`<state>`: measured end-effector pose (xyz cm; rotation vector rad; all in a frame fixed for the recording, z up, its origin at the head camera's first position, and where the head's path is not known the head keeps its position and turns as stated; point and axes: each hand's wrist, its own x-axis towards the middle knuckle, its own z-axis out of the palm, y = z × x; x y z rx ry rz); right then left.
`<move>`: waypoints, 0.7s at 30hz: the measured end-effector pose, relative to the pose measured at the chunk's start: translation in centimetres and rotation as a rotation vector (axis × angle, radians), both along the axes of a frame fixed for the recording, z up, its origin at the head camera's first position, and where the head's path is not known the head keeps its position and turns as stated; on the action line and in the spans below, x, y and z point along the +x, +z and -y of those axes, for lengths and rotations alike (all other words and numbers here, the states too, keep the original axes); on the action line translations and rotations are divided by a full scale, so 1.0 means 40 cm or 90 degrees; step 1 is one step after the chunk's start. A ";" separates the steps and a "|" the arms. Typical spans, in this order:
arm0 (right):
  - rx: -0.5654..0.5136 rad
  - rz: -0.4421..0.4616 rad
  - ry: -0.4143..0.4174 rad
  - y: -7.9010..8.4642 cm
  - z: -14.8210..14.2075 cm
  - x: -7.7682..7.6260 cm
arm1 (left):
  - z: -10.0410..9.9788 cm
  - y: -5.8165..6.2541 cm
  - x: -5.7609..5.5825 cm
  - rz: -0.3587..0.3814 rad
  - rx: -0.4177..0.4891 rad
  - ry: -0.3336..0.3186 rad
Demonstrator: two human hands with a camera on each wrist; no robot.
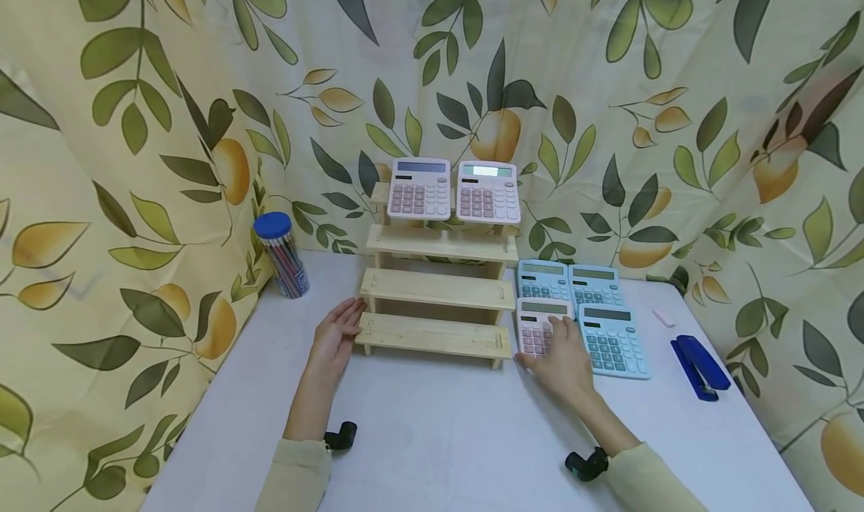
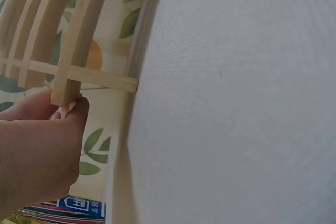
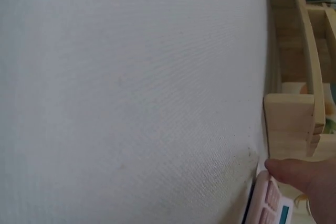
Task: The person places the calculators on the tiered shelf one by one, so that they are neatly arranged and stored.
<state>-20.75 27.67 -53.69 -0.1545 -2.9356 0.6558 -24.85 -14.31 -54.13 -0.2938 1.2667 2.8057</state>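
A stepped wooden display rack (image 1: 435, 288) stands on the table, with two pink calculators (image 1: 420, 190) leaning side by side on its top step. My left hand (image 1: 332, 339) holds the left end of the rack's lowest step; in the left wrist view its thumb and fingers (image 2: 37, 106) meet around the board's end. To the right of the rack, my right hand (image 1: 562, 358) grips a third pink calculator (image 1: 533, 332), thumb at its lower left and fingers over its right side. Several blue calculators (image 1: 614, 339) lie beside and behind that one.
A clear tub of pencils with a blue lid (image 1: 282, 257) stands at the left back. On the right lie a blue stapler (image 1: 700, 368) and a small pink eraser-like block (image 1: 664, 318). A leaf-patterned curtain (image 1: 432, 70) hangs behind the white table (image 1: 439, 437).
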 end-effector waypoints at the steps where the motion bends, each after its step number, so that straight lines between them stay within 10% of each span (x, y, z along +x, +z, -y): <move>1: -0.003 0.000 0.000 0.000 0.001 -0.002 | 0.000 0.001 0.000 -0.001 -0.002 0.000; 21: -0.021 0.007 -0.001 0.005 0.009 -0.022 | 0.000 0.008 0.004 -0.009 -0.009 -0.005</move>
